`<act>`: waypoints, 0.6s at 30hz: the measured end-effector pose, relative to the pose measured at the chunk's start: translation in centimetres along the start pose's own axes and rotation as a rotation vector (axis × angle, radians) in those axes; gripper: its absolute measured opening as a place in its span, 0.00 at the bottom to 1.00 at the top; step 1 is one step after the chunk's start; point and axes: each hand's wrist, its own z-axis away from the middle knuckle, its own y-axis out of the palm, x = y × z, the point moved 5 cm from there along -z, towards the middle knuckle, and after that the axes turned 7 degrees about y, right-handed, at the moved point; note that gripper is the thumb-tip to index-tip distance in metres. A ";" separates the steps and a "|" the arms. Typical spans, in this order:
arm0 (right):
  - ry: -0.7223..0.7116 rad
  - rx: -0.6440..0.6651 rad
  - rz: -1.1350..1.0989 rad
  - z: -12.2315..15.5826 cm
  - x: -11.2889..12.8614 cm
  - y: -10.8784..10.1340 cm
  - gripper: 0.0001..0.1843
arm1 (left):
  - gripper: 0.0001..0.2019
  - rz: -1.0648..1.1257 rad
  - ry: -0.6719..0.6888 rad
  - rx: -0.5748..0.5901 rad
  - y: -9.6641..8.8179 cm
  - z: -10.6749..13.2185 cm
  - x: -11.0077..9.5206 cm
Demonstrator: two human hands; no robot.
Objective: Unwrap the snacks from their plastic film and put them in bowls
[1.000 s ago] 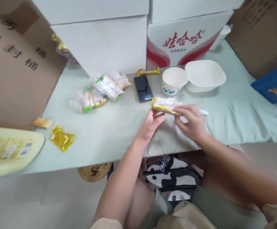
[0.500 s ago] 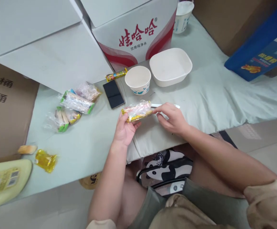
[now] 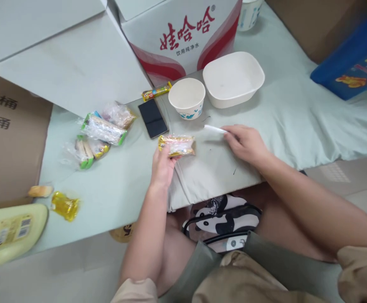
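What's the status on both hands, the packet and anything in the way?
Left hand gripping clear-and-yellow packet. Right hand holding slim white stick, apart from packet. Phone and round bowl just beyond, neither between the hands.

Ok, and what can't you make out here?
All in the head view:
Slim white item: rear end, hidden inside the right grip.
Held packet: lower left part, covered by the left grip; its print is too blurred.
Pale yellow bottle: part cut off by the left edge.
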 end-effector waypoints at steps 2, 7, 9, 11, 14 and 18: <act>-0.016 0.027 -0.099 0.3 1.4 0.0 0.18 | 0.29 -0.029 -0.007 0.077 0.3 0.4 0.1; -0.208 0.122 -0.201 1.1 5.0 1.3 0.20 | 0.32 -0.133 0.024 0.156 0.4 0.9 0.0; -0.261 0.152 -0.212 1.3 5.6 1.9 0.20 | 0.31 -0.175 0.058 0.146 0.2 0.9 -0.1; -0.281 0.155 -0.199 1.4 5.7 2.2 0.20 | 0.29 -0.213 0.082 0.160 0.1 0.9 -0.2; -0.254 0.136 -0.146 1.4 5.1 2.4 0.20 | 0.27 -0.223 0.069 0.215 0.0 1.0 -0.3; -0.187 0.176 -0.094 1.2 3.9 2.0 0.20 | 0.27 -0.087 -0.023 0.211 -0.6 0.7 -0.6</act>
